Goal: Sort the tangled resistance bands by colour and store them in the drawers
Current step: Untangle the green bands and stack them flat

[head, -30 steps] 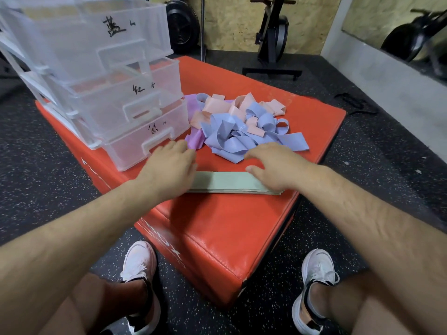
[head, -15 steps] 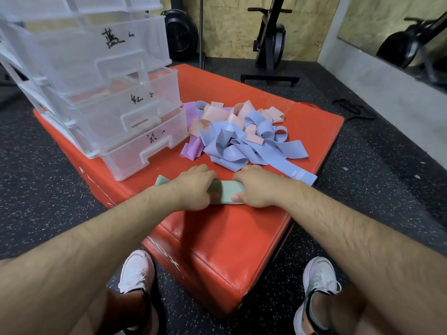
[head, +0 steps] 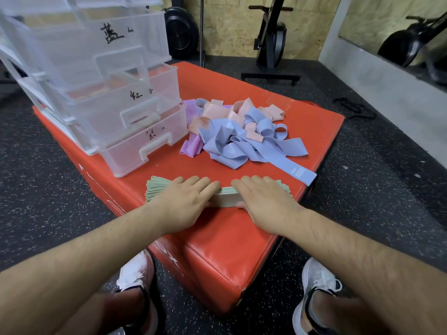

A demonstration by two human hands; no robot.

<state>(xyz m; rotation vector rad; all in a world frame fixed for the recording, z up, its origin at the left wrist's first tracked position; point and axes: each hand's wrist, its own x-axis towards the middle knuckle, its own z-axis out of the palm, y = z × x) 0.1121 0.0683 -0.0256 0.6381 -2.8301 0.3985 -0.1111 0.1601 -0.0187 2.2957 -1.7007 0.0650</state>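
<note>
On the red box (head: 217,250), a clear plastic drawer unit (head: 96,81) fills the far-left corner. Three of its drawers are visible, stacked and each drawn out towards the middle of the box, and each front has a handwritten mark. The bottom drawer (head: 135,153) comes out furthest, so its front is near the bands.

Just beside the drawers, from the middle of the box towards the right edge, is a tangle (head: 237,143) of loose bands. Blue bands (head: 227,146) make up most of it on the near side. Pink bands (head: 217,112) lie behind and among them, and a purple band (head: 191,147) sits at the tangle's left, closest to the bottom drawer. One long blue band (head: 290,165) trails out flat, its end reaching the right edge.

Along the near edge, apart from the tangle, lies a flat stack of green bands (head: 225,197). Both hands rest on it side by side. The left hand (head: 183,201) is palm down on the stack's left half, fingers straight and close together. The right hand (head: 263,201) is flat on the right half in the same way, with its thumb against the stack's near side. The fingertips of the two hands nearly meet over the middle, and the ends of the stack show beyond each hand.

Below the box, two white shoes (head: 137,269) stand on dark speckled floor (head: 48,189).
</note>
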